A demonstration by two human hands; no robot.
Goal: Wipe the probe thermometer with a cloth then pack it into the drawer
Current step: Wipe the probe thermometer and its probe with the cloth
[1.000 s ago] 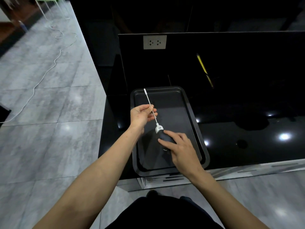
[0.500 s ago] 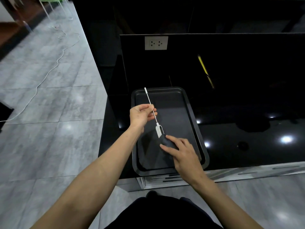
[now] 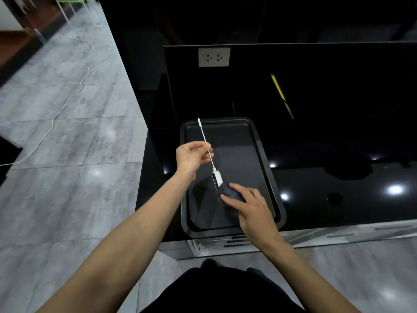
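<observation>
The white probe thermometer (image 3: 208, 150) is a thin rod with a small white head at its near end. My left hand (image 3: 191, 155) pinches the rod at its middle and holds it slanted above a black tray (image 3: 266, 159). Its tip points away to the upper left, and its head hangs near the dark cloth (image 3: 232, 194). My right hand (image 3: 250, 207) holds that dark cloth between thumb and fingers, just under the thermometer's head. The cloth sits low over the tray's near half. No drawer is plainly visible.
The tray lies at the left end of a glossy black counter (image 3: 338, 188) with a raised black back panel carrying a white socket (image 3: 214, 57). A yellow streak (image 3: 281, 93) shows on the panel. Grey tiled floor with a white cable (image 3: 67, 102) lies to the left.
The thermometer's head has turned from face-on to edge-on in my left hand. My right hand with the cloth has slid slightly toward me and to the right, below the head.
</observation>
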